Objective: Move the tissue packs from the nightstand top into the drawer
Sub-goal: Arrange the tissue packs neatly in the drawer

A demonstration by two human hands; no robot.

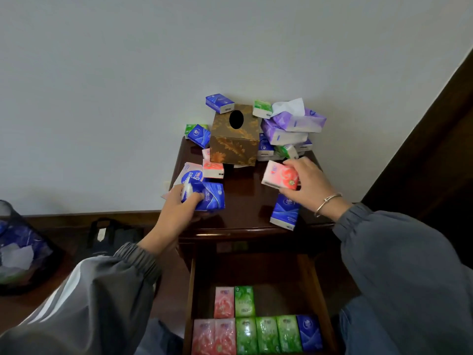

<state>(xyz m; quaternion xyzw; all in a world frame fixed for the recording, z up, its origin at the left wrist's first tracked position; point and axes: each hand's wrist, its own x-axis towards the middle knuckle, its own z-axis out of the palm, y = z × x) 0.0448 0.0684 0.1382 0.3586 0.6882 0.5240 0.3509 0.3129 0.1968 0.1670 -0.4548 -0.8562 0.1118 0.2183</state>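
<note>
Single wide-angle head cam, close in, looking forward and down onto the nightstand (245,198) from above its front edge. Open drawer (191,290) at bottom centre, wall (128,73) fills the upper half

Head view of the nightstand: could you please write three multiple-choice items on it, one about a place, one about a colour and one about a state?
1. Where in the drawer lies its single blue pack?
A) right end of the front row
B) back row
C) left end of the front row

2. What colour is the pack that the right hand holds?
A) green
B) purple
C) pink

3. How does the drawer stand?
A) shut
B) pulled open
C) taken out, on the floor

Key:
1 A: it comes after three green packs, last on the right.
2 C: the fingers curl round a pink wrapper.
3 B: its rows of packs show below the nightstand top.
</note>
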